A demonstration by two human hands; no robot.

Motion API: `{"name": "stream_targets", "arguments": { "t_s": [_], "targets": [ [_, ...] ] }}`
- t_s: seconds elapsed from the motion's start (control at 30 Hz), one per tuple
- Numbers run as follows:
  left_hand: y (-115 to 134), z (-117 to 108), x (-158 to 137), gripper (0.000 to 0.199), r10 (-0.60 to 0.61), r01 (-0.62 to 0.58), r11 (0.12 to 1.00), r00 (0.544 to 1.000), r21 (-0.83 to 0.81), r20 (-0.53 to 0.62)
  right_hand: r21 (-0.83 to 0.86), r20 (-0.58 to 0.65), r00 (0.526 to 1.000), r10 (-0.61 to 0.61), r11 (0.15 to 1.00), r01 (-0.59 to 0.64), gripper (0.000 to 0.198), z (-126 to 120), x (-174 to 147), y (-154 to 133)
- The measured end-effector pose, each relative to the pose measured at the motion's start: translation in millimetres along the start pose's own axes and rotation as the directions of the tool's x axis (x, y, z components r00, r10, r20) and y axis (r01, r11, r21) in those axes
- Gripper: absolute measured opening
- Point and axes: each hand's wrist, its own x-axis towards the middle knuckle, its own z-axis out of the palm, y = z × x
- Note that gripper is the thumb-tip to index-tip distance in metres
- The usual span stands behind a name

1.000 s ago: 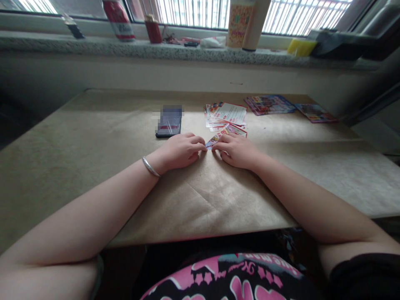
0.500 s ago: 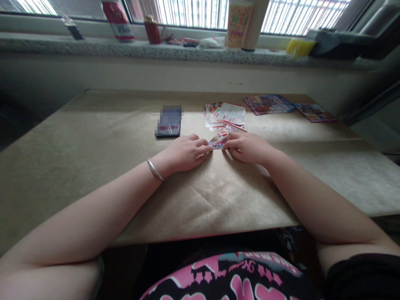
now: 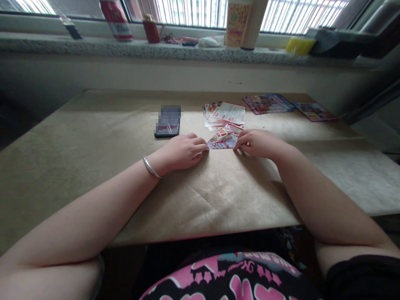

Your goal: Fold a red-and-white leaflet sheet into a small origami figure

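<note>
A colourful printed paper (image 3: pixel 222 142) lies on the table between my hands, with slanting folds that meet in a peak at its far side. My left hand (image 3: pixel 187 152), a silver bangle at its wrist, has its fingers curled together on the paper's left corner. At the right corner, my right hand (image 3: pixel 259 143) pinches the near edge with thumb and fingers. Just beyond the paper is a fanned pile of printed cards (image 3: pixel 229 112), the top one white with red and black print. A dark phone (image 3: pixel 168 123) lies beyond my left hand.
More colourful cards (image 3: pixel 271 103) form a stack at the back right, beside a smaller stack (image 3: pixel 315 111). Along the stone windowsill (image 3: pixel 187 52) stand a red-and-white can (image 3: pixel 116 21), a red bottle (image 3: pixel 151 30), a patterned cup (image 3: pixel 237 23) and a yellow item (image 3: pixel 300 46).
My right hand has slid to the right along the paper's near edge, so more of the paper shows between my hands. My left hand has shifted slightly left.
</note>
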Motion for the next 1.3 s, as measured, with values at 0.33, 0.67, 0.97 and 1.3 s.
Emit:
{"name": "stream_targets", "arguments": {
  "t_s": [0.33,0.67,0.97,1.3],
  "targets": [
    [-14,6,-8,0.025,0.004,-0.013,0.994,0.997,-0.108,-0.082,0.044,-0.005,0.998,0.062,0.997,-0.062,0.033,3,-3,28],
    [-18,6,-10,0.022,0.009,-0.028,0.983,0.994,-0.179,-0.108,-0.014,-0.209,0.934,0.289,0.954,-0.298,0.023,16,1,16],
    [-5,12,-7,0.026,0.003,-0.084,0.922,0.978,-0.377,-0.210,0.009,-0.246,0.968,0.050,0.999,-0.049,0.040,39,16,-2],
    [-12,22,-3,0.048,-0.133,0.120,0.971,0.990,-0.206,-0.048,0.018,-0.188,0.982,0.008,1.000,-0.004,0.047,37,17,-6]
  ]
}}
